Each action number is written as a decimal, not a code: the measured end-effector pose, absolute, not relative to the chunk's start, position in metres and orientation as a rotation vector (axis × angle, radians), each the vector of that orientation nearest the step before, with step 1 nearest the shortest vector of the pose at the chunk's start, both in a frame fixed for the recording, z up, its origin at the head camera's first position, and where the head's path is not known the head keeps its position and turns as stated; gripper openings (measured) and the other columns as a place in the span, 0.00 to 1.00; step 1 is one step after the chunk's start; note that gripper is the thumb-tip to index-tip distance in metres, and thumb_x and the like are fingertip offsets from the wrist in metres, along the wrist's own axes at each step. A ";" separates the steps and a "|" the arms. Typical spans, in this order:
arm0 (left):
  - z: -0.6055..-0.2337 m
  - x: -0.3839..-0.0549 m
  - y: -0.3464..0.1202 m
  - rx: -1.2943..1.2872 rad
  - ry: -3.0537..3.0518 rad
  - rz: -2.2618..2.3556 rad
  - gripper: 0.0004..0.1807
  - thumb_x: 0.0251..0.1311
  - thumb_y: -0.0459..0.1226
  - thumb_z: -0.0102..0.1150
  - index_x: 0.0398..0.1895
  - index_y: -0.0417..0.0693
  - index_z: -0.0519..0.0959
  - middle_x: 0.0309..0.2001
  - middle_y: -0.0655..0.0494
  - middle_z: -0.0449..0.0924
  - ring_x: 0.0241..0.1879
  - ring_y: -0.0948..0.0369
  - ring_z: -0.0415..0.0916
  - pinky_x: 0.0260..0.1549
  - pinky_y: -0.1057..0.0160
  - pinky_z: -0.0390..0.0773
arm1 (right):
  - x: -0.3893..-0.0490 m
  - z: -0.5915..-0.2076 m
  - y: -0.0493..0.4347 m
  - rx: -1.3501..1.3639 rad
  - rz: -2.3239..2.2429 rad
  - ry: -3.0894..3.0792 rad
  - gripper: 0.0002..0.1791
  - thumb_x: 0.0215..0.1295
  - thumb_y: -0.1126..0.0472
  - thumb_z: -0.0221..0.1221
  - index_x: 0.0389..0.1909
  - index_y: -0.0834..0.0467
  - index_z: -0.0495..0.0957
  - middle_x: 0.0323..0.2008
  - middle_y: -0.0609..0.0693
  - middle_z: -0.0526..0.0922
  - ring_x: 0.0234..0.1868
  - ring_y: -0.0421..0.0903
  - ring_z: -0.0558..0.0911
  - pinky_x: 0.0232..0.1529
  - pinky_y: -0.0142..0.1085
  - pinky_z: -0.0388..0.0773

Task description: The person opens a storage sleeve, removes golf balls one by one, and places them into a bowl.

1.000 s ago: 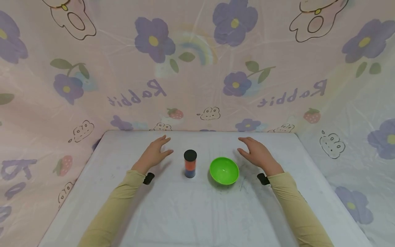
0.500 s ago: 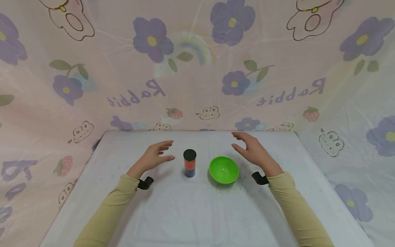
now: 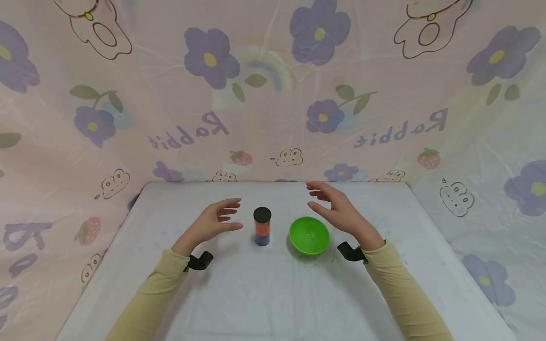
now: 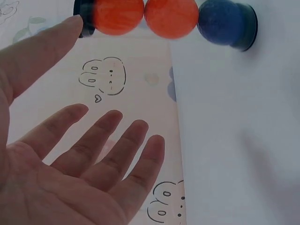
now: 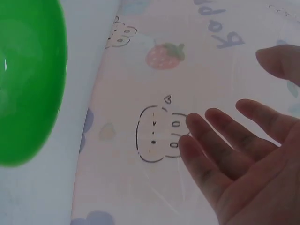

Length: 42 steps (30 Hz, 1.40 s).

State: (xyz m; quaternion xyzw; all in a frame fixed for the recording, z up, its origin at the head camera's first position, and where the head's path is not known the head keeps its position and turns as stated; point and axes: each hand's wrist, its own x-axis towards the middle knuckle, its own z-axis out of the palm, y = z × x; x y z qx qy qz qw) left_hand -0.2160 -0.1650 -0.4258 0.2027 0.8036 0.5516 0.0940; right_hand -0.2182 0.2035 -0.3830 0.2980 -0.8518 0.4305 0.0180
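A clear tube with a black lid (image 3: 262,228) stands upright on the white table. In the left wrist view two orange balls (image 4: 171,18) and a dark blue ball (image 4: 220,21) show stacked inside it. My left hand (image 3: 211,220) hovers just left of the tube, fingers spread and holding nothing. To the right of the tube sits a green bowl (image 3: 309,236), with no contents showing inside. Above the bowl's far right side hangs my right hand (image 3: 339,210), its fingers relaxed and the palm facing inward. The right wrist view shows the bowl's edge (image 5: 56,93) apart from the fingers.
The white table (image 3: 273,293) reaches back to a pink patterned cloth (image 3: 264,109), which also hangs at both sides. A black wrist camera (image 3: 200,260) sits on the left wrist and another black camera (image 3: 350,251) on the right.
My right hand has moved left, in toward the bowl. My left hand has turned and come slightly nearer to me, beside the tube. Tube and bowl stay where they were.
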 end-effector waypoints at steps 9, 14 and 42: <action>-0.431 -0.207 -0.156 0.632 2.301 1.679 0.41 0.49 0.36 0.73 0.68 0.48 0.65 0.63 0.45 0.68 0.62 0.44 0.65 0.59 0.47 0.66 | -0.196 -0.376 0.174 0.994 1.380 -2.658 0.32 0.64 0.67 0.61 0.67 0.62 0.63 0.63 0.59 0.68 0.61 0.60 0.71 0.60 0.53 0.65; -0.437 -0.205 -0.152 0.632 2.263 1.729 0.42 0.49 0.35 0.73 0.68 0.48 0.65 0.62 0.45 0.68 0.63 0.45 0.65 0.59 0.48 0.66 | -0.199 -0.396 0.166 1.061 1.422 -2.626 0.34 0.61 0.62 0.64 0.68 0.56 0.63 0.64 0.52 0.68 0.61 0.54 0.71 0.60 0.49 0.67; -0.450 -0.191 -0.106 0.578 2.229 1.868 0.30 0.49 0.27 0.71 0.57 0.38 0.73 0.55 0.42 0.74 0.58 0.44 0.69 0.58 0.43 0.65 | -0.205 -0.432 0.118 1.130 1.451 -2.541 0.40 0.56 0.62 0.68 0.68 0.60 0.61 0.63 0.54 0.69 0.59 0.55 0.72 0.56 0.46 0.72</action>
